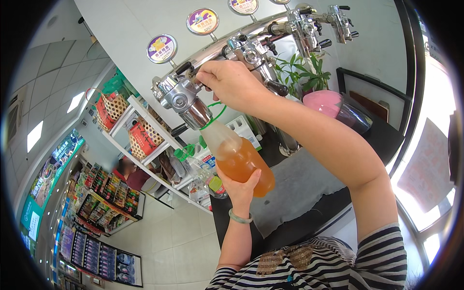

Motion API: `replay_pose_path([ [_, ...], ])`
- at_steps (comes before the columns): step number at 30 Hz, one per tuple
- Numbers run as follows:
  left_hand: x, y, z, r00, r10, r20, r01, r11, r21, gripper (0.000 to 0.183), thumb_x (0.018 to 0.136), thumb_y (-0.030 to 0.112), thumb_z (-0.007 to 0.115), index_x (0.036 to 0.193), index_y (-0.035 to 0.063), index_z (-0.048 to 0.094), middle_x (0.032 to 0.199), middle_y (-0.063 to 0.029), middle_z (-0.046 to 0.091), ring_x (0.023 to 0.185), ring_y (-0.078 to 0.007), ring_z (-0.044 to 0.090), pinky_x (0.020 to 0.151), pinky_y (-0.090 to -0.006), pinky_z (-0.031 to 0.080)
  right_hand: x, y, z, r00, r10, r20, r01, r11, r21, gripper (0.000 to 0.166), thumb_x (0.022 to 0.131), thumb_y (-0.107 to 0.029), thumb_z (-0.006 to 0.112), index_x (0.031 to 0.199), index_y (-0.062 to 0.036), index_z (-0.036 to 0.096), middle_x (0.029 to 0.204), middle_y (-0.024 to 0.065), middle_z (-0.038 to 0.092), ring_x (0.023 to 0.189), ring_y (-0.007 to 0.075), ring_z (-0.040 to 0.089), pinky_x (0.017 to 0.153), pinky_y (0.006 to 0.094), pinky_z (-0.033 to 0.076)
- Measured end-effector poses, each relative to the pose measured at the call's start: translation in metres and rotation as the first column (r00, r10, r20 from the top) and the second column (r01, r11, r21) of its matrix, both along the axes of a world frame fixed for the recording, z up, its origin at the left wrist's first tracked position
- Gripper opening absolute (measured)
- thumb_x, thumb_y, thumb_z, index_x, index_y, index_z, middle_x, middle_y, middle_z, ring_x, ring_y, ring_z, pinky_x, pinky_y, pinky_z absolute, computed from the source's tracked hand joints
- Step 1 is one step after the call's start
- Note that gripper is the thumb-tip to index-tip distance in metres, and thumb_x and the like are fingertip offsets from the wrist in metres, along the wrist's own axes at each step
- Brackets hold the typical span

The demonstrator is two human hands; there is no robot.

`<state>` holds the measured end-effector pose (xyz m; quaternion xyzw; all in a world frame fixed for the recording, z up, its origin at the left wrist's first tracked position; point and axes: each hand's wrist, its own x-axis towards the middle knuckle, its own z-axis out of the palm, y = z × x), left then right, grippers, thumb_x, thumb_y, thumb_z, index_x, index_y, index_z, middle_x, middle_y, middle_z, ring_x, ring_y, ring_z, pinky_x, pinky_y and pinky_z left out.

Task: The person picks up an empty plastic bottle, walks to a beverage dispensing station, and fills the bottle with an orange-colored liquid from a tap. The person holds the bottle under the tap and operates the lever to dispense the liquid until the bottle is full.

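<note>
My left hand [237, 186], with a bangle at its wrist, grips a clear plastic bottle [250, 159] from below. Amber liquid fills most of the tilted bottle, and whitish foam or mist takes up its neck. The bottle's mouth meets the underside of a chrome beverage tap [181, 96], and a green carrying loop [219, 116] hangs at that joint. At the tap's right side, my right hand [230, 83] pinches a small part of the fitting, mostly covered by my fingers. The tap's black lower handle [179, 130] sticks out to the left.
More chrome taps [250, 54] line the metal pipe to the right. Capped empty bottles [192, 163] stand left of my left hand. A grey cloth [290, 195] lies on the black counter [239, 243]. Behind my right forearm are a pink pot [322, 103] and plants. A person [136, 175] is by the shelves.
</note>
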<state>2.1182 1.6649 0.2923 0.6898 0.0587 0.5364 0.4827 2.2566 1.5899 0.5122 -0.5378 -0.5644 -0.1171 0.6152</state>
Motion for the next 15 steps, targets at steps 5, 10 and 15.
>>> replay_pose_path([
  [5, 0.0001, 0.0009, -0.0010, 1.000, -0.002, 0.005, 0.002, 1.000, 0.005, 0.103, 0.067, 0.004, 0.089, 0.150, 0.0052, 0.026, 0.137, -0.0109, 0.048, 0.124, -0.0241, 0.055, 0.104, -0.0400, 0.049, -0.0014, -0.0015, 0.0007, 0.999, 0.015, -0.032, -0.015, 1.000, -0.002, 0.027, 0.100, -0.025, 0.058, 0.101, -0.0017, 0.070, 0.082, 0.0213, 0.069, 0.079, 0.0395, 0.066, 0.073, 0.0458, 0.051],
  [10, 0.0004, 0.0000, 0.0005, 1.000, -0.009, 0.012, 0.009, 1.000, 0.017, 0.103, 0.067, 0.004, 0.089, 0.150, 0.0053, 0.027, 0.137, -0.0108, 0.049, 0.124, -0.0237, 0.055, 0.103, -0.0400, 0.050, -0.0012, -0.0007, -0.0004, 1.000, 0.008, -0.022, -0.007, 1.000, 0.020, 0.026, 0.099, -0.025, 0.059, 0.099, -0.0018, 0.070, 0.082, 0.0213, 0.069, 0.079, 0.0398, 0.067, 0.073, 0.0460, 0.051],
  [15, -0.0005, 0.0000, 0.0009, 1.000, 0.005, 0.015, -0.005, 1.000, 0.023, 0.104, 0.067, 0.004, 0.089, 0.150, 0.0052, 0.027, 0.137, -0.0112, 0.049, 0.124, -0.0238, 0.055, 0.104, -0.0405, 0.049, -0.0015, -0.0018, -0.0002, 1.000, -0.014, 0.019, 0.014, 1.000, 0.000, 0.026, 0.101, -0.025, 0.057, 0.103, -0.0011, 0.068, 0.071, 0.0092, 0.065, 0.062, 0.0157, 0.065, 0.059, 0.0329, 0.050],
])
